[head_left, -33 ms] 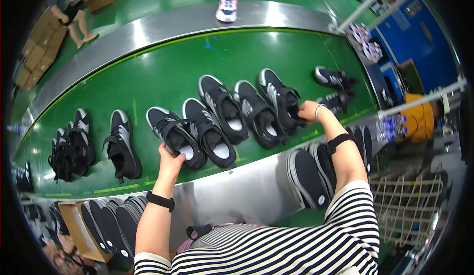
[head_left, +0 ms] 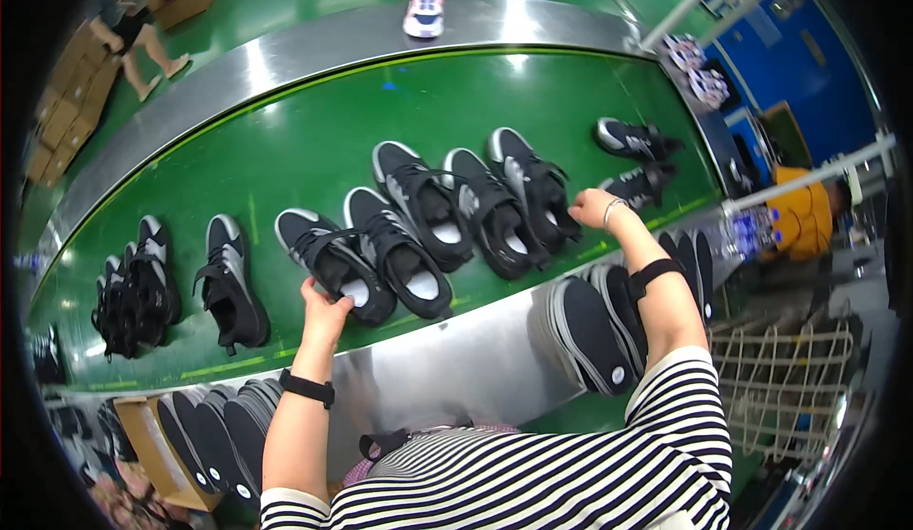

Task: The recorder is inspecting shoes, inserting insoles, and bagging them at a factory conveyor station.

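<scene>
Touching the black shoe [head_left: 326, 254] just right of them, the left fingers [head_left: 309, 289] stand apart, while the right fingers [head_left: 577, 212], clamped or not I cannot tell, are at a second shoe [head_left: 534, 186] on their left.

Past the toes of the five middle shoes [head_left: 421, 195], the green table [head_left: 314, 140] lies open up to the far metal ledge [head_left: 328, 38]. A narrower strip runs between the leftmost of these and the lone shoe [head_left: 228, 288]. The five crowd together, leaving little room between them. The right hand [head_left: 593, 209] fills the near end of the gap before the right-hand pair [head_left: 635, 140]. Stacked insoles [head_left: 587, 335] obstruct the near right; the metal plate [head_left: 447, 349] beside them is open.
</scene>
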Tool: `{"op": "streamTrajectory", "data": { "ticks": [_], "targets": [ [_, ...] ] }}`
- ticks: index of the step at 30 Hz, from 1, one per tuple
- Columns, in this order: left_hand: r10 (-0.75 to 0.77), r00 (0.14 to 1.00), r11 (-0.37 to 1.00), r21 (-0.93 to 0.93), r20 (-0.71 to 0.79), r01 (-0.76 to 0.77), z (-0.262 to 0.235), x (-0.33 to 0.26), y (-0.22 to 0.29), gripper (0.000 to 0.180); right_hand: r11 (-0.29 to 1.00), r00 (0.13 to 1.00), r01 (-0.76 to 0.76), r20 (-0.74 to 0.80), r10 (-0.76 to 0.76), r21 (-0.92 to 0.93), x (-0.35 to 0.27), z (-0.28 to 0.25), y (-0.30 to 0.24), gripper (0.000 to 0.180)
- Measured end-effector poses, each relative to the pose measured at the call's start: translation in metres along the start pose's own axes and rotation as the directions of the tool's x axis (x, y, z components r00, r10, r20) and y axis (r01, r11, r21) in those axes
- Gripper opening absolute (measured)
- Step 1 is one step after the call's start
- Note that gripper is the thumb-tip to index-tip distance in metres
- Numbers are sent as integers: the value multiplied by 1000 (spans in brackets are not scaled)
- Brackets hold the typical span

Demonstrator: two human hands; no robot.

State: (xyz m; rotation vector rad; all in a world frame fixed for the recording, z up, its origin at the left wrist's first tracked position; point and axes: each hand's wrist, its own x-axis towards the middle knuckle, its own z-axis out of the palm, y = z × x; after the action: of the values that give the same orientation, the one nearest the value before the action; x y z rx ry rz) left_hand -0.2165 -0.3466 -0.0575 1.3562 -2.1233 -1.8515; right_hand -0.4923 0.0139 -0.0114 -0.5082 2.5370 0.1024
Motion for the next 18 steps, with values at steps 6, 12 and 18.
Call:
{"op": "streamTrajectory", "data": {
  "ticks": [6, 12, 18],
  "targets": [
    [729, 684, 513, 670, -11, -536, 4, 14, 22, 91, 888, 917, 22, -362, 165, 459, -134, 19, 21, 31],
    [580, 803, 812, 21, -137, -583, -37, 57, -12, 50, 920, 922, -339, -125, 366, 195, -216, 76, 7, 40],
    [823, 544, 409, 495, 162, -766, -35, 35, 3, 31, 876, 837, -397, -283, 468, 275, -232, 111, 20, 45]
  ]
}}
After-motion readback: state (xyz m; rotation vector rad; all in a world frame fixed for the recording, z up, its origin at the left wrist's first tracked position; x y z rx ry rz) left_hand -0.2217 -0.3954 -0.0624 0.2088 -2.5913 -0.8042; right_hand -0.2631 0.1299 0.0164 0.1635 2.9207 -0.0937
